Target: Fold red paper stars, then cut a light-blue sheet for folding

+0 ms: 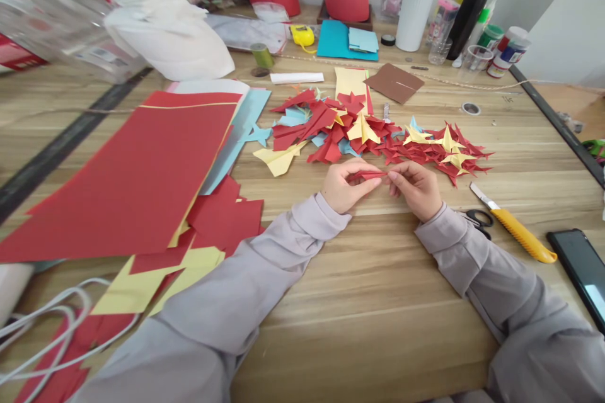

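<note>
Wood-grained tabletop point(368, 334) carries folded paper pieces point(326, 121), seemingly done, at far centre; flat red sheets point(127, 176) at left lie unfolded. Nearer, 1 narrow red paper point(370, 174), apparently mid-fold, is pinched in the nearly closed left hand point(344, 186), the right hand point(416, 189) pinching its right end.

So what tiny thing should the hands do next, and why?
Maybe the right hand should pinch along the small red paper to press it flatter: the paper looks folded, the left hand holds it, and the right hand's fingers are at its end.
</note>
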A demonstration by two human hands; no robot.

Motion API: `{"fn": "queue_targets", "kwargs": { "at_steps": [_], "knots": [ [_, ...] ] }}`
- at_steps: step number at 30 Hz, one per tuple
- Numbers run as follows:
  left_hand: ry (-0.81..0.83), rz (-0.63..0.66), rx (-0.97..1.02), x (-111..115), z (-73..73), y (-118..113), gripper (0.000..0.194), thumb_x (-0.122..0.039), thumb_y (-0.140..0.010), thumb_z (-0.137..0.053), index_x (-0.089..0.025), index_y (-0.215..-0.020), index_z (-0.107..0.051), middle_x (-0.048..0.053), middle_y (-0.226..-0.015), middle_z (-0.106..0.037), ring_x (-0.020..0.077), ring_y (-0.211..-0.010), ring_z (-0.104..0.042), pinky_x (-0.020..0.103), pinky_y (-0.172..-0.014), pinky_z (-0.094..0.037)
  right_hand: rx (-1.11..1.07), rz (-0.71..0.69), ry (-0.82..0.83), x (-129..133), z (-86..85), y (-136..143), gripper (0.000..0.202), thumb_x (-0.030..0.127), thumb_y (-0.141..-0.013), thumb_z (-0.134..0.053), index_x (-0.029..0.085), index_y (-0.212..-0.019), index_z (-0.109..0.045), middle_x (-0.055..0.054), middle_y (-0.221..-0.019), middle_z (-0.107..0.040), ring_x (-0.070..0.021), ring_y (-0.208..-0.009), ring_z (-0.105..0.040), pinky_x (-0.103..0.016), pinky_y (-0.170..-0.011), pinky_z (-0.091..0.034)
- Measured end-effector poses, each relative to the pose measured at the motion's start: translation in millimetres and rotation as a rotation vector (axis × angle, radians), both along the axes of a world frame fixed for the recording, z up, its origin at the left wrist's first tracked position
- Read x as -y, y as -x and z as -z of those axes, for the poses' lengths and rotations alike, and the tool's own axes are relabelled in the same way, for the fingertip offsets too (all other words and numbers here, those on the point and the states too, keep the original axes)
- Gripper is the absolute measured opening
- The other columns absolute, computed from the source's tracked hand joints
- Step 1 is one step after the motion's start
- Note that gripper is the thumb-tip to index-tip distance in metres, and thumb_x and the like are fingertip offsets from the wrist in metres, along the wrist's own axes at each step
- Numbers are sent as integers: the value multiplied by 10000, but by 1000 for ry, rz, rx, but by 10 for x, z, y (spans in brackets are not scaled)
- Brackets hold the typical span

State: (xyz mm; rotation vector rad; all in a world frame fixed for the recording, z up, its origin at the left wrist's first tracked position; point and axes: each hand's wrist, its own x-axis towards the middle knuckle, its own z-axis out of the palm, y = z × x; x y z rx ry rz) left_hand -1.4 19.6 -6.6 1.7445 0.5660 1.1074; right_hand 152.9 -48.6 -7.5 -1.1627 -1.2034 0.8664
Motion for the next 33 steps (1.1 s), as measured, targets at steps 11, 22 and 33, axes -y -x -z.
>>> {"fn": "queue_targets", "kwargs": {
  "at_steps": [11,22,33],
  "knots": [
    [-8,13,-6,-26,68,-8,63,-220,-691,-723,-168,-718,-746,40,-668,-640,127,-609,-557,262,-564,-424,11,-24,2,-18,32,12,283,422,-678,-754,178,-765,-640,10,-618,-622,-98,-490,-573,-238,-478,-500],
    [60,50,46,-52,77,-11,52,-223,-659,-746,-187,-696,-755,22,-628,-614,112,-581,-529,246,-531,-393,-2,-42,44,-6,18,-2,292,430,-674,-755,168,-730,-639,14,-571,-622,-100,-478,-573,-236,-478,-500],
    [16,10,5,-38,51,-1,79,-258,-678,-731,-182,-696,-744,39,-667,-638,127,-604,-546,262,-549,-415,2,-11,90,-12,1,6,326,460,-619,-781,170,-720,-671,5,-560,-636,-116,-480,-584,-265,-498,-522]
  ]
}}
